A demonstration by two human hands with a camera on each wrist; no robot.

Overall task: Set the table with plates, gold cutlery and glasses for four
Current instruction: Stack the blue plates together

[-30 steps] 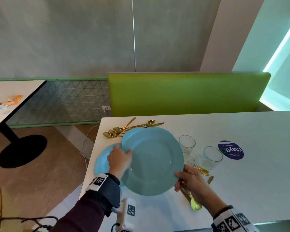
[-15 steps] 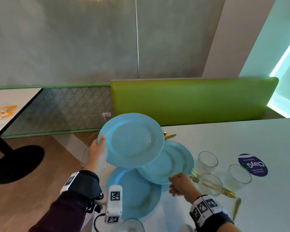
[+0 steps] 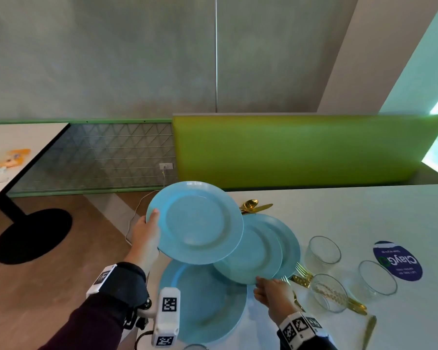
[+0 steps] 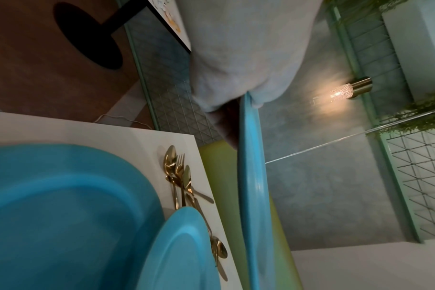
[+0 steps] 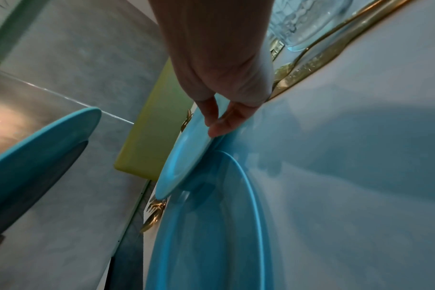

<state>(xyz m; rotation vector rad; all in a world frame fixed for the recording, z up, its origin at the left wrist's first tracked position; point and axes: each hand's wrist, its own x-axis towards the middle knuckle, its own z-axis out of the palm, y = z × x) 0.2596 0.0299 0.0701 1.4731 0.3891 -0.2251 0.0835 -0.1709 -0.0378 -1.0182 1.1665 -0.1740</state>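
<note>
left hand (image 3: 147,232): gripping the raised blue plate (image 3: 196,222) by its left rim
right hand (image 3: 272,291): pinching the near edge of the middle plate (image 3: 250,256)
bench (image 3: 364,210): third plate (image 3: 202,301) lying flat, nearest

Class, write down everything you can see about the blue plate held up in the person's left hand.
The raised blue plate is round, plain light blue, with a wide flat rim around a shallow well; it looks like glazed ceramic or plastic. It is empty, tilted toward the camera, and in the air above the table's near left corner. The left hand grips its left edge, thumb on the face. It overlaps other plates in view.
</note>
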